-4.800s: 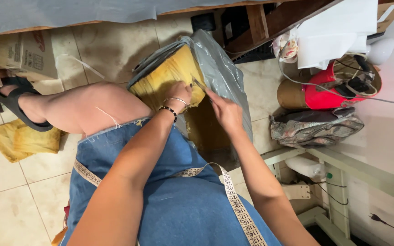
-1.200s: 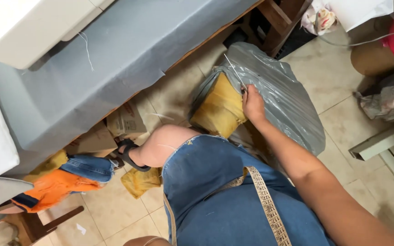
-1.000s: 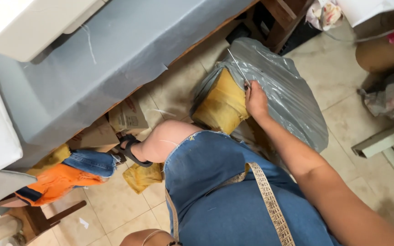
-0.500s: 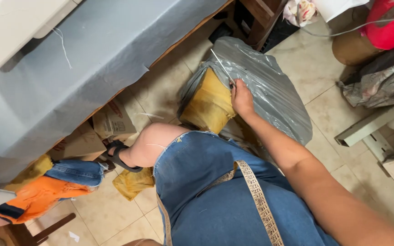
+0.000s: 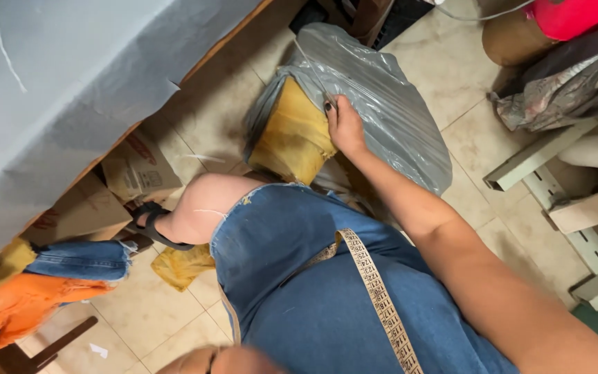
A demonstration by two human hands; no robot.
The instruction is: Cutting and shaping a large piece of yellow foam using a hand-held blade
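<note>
My right hand [image 5: 344,125] reaches down past my knee and is closed on the open edge of a grey plastic bag [image 5: 396,97] lying on the tiled floor. A yellow bundle [image 5: 295,135] sticks out of the bag's mouth, just left of the fingers. A yellow measuring tape [image 5: 378,305] lies across my denim lap. Only a blurred sliver of my left hand [image 5: 216,360] shows at the bottom edge, away from the bag; what its fingers are doing is hidden.
A table draped in grey cloth [image 5: 70,83] overhangs the left side, with cardboard boxes [image 5: 140,170] beneath it. Orange fabric [image 5: 22,305] and folded jeans [image 5: 84,260] lie at the lower left. A pale metal frame [image 5: 541,159] and patterned fabric [image 5: 562,90] stand on the right.
My left hand, earlier on the yellow bundle with the right, has left the bag. The right hand stays on the bag's edge while the view has swung left, then back closer.
</note>
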